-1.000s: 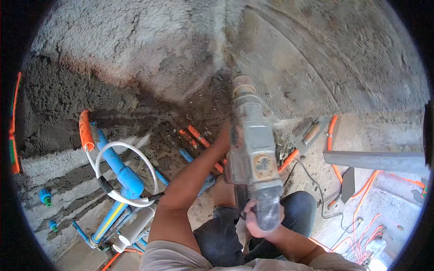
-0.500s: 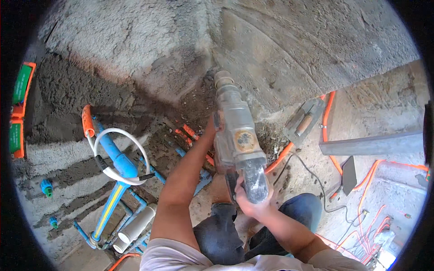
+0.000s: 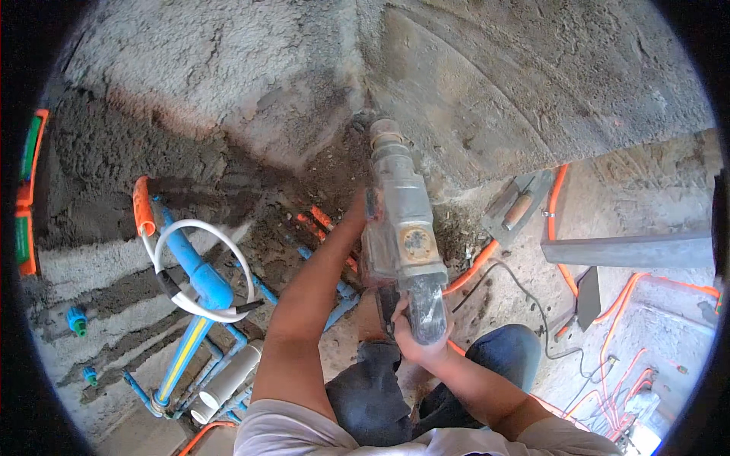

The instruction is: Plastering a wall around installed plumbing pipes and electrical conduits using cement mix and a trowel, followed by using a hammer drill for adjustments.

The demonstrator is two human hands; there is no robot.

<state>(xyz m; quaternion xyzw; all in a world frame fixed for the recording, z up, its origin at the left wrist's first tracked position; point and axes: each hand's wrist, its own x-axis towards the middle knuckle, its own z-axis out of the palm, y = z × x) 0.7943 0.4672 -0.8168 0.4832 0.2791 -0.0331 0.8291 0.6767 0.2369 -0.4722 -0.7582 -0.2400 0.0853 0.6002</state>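
A grey, dust-covered rotary hammer (image 3: 404, 216) points up into the rough corner, its front end by dark rubble where two plastered surfaces meet. My left hand (image 3: 359, 205) reaches to the hammer's left side near the front; its fingers are hidden behind the body, and it appears to hold the tool there. My right hand (image 3: 418, 338) is wrapped round the rear grip at the bottom. Beneath and left of the hammer, orange conduits (image 3: 319, 224) and blue pipes (image 3: 342, 296) lie in dirt. My bent knees are below.
Left: large blue pipe (image 3: 190, 258) with looped white hose (image 3: 245, 254), white pipes (image 3: 228, 380), plastered wall with green-orange boxes (image 3: 29, 190). Right: trowel (image 3: 517, 205), grey beam (image 3: 623, 245), flat dark float (image 3: 588, 300), black cable (image 3: 547, 327), several orange conduits (image 3: 559, 197).
The hammer and both hands swung left and upward after the first frame, then shifted slightly right and down. Both hands stay on the tool. The view has shifted a little.
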